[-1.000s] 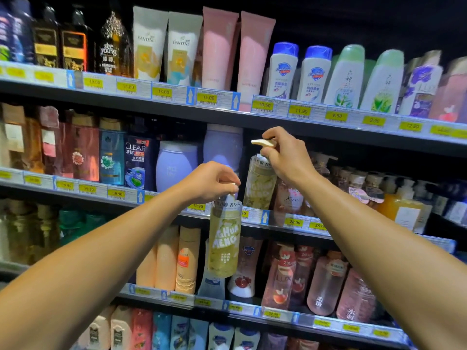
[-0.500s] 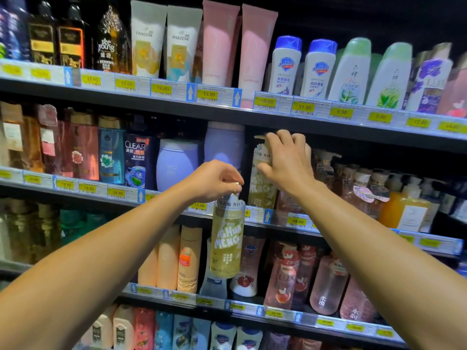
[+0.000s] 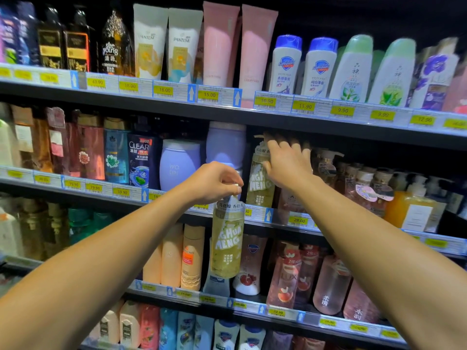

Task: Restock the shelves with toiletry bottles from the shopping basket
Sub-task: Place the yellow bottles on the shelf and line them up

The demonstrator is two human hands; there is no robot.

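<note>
The hanging pump bottle [image 3: 227,241] is clear, glossy plastic over a pale yellow-green liquid — its white lettering looks printed flat on the wall. Its twin on the shelf [image 3: 259,184] has the same see-through shine. The 2 lavender jars [image 3: 180,162] look matt and smooth, almost chalky. The pink tubes [image 3: 219,46] are soft-sheen plastic, satin rather than glossy. The shelf edges [image 3: 177,114] are dark, matt metal — fronted by clear plastic strips holding yellow paper price tags [image 3: 209,94].
</note>
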